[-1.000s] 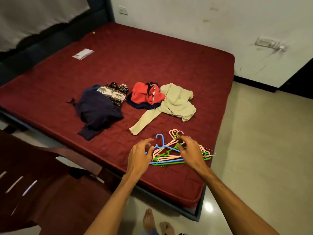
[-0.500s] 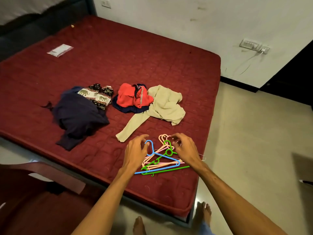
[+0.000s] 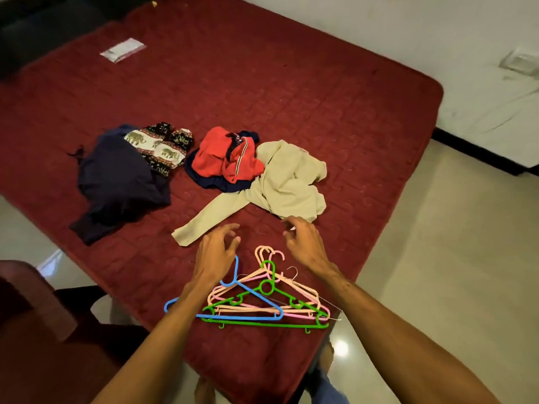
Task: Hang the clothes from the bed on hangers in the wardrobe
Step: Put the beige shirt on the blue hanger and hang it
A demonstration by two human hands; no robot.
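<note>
Hovering over the near corner of the bed point(image 3: 291, 83), the left hand point(image 3: 217, 252) and right hand point(image 3: 306, 243) both have their fingers spread and loosely bent, holding nothing. They sit between the plastic hangers point(image 3: 262, 301) at six o'clock and the beige long-sleeved shirt point(image 3: 288, 182) at twelve.

The shirt looks light, soft and limp, so it would probably sag from a single pinch. Taking it at the collar or both shoulders seems best. Its sleeve trails toward seven o'clock, just beside the left fingertips. A red garment point(image 3: 227, 158) touches it at nine o'clock. Further that way lie an elephant-print cloth point(image 3: 163, 144) and a navy garment point(image 3: 119, 182). The hangers look stiff, light and tangled, and their hooks may snag.

The maroon quilted cover gives a soft surface with some grip. A white packet point(image 3: 122, 49) lies at eleven o'clock, pale glossy floor tiles point(image 3: 452, 258) at three, a white wall point(image 3: 379, 30) at one, and a dark red chair point(image 3: 29, 301) at eight. No wardrobe is in view.
</note>
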